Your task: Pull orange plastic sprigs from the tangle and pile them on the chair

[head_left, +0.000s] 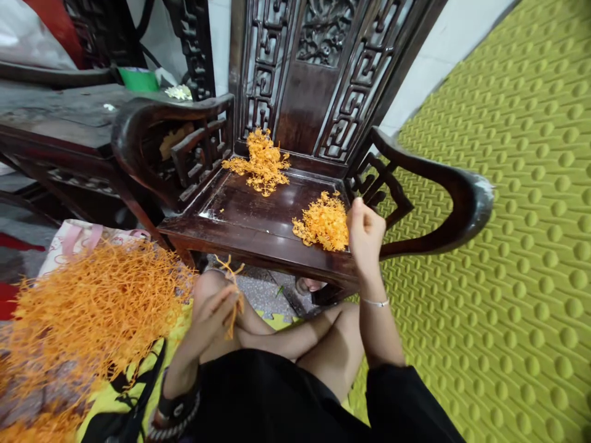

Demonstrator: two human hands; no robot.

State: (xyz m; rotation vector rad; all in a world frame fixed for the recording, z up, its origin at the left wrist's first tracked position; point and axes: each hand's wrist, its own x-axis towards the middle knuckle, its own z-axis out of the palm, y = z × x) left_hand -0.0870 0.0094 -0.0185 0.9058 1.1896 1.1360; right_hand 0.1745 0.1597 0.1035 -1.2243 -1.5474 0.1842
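My left hand (213,317) is over my knee, its fingers closed on a thin, branched orange piece (234,280) that sticks out above and below them. My right hand (367,231) is raised at the right front corner of the dark wooden chair (249,212), fingers curled together; whatever is in them is hidden. Just left of that hand, a small orange pile (323,221) lies on the seat. Another orange pile (263,161) sits toward the back of the seat.
A large heap of orange branched pieces (106,301) spreads on the left, against a white and pink bag (76,237). A green container (138,79) stands on the dark side table (55,117). Yellow-green textured matting (508,277) fills the right. Black straps (138,400) lie lower left.
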